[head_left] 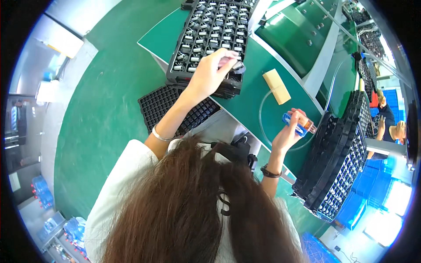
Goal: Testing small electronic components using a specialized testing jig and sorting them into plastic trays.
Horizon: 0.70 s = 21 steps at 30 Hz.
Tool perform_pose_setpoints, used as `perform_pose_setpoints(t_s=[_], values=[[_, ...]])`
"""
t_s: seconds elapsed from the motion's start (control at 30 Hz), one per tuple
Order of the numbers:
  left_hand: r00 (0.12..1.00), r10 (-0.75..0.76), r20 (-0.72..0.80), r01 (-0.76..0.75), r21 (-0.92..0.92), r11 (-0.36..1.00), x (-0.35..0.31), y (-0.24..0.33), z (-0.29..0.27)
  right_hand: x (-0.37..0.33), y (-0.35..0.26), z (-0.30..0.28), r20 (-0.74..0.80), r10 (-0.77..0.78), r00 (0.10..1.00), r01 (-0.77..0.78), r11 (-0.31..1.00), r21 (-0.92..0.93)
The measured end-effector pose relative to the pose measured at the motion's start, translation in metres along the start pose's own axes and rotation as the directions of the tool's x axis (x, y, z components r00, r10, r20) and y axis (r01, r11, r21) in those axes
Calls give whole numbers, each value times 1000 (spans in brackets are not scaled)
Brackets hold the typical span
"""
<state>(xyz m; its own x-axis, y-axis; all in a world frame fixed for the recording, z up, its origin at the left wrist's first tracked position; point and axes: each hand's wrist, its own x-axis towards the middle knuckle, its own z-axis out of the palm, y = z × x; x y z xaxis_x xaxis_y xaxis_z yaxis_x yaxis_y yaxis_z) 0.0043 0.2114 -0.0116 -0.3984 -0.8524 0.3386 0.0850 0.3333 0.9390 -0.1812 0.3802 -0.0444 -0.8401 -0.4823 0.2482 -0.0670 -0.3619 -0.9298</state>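
Note:
My left hand (pixel 213 72) is over the near right corner of a black compartment tray (pixel 173 75), thumb and fingers pinched on a small dark and silver part (pixel 239 67). The tray holds rows of small black parts with whitish cylinders. Over the right side of the green table, my right hand (pixel 289 131) is wrapped round a small blue tool (pixel 299 127) with a clear, orange-tinted end. A thin clear tube (pixel 261 115) curves across the table below it. Left of that hand lies a pale yellow block (pixel 276 87).
Tall stacked black trays (pixel 326 162) stand at the right table edge. An unfilled black tray (pixel 153 107) sits lower, beside the table (pixel 256 109). A green conveyor belt (pixel 289 41) runs behind it. Another person (pixel 388 120) is at far right, near blue bins (pixel 372 179).

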Motion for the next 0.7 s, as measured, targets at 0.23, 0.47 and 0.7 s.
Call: perform_pose_setpoints(t_s=[0.23,0.47,0.7], values=[[791,-406,457,611,-590,527,-43,31,24,-14,-5,5,135,410,902,-422,772,476],[695,-456,556,715,-607,348,-77,13,56,-27,-28,17,170,481,860,-495,708,504],[707,-506,494,689,-642,337,-82,22,65,-44,-29,17,185,292,938,-331,916,228]])
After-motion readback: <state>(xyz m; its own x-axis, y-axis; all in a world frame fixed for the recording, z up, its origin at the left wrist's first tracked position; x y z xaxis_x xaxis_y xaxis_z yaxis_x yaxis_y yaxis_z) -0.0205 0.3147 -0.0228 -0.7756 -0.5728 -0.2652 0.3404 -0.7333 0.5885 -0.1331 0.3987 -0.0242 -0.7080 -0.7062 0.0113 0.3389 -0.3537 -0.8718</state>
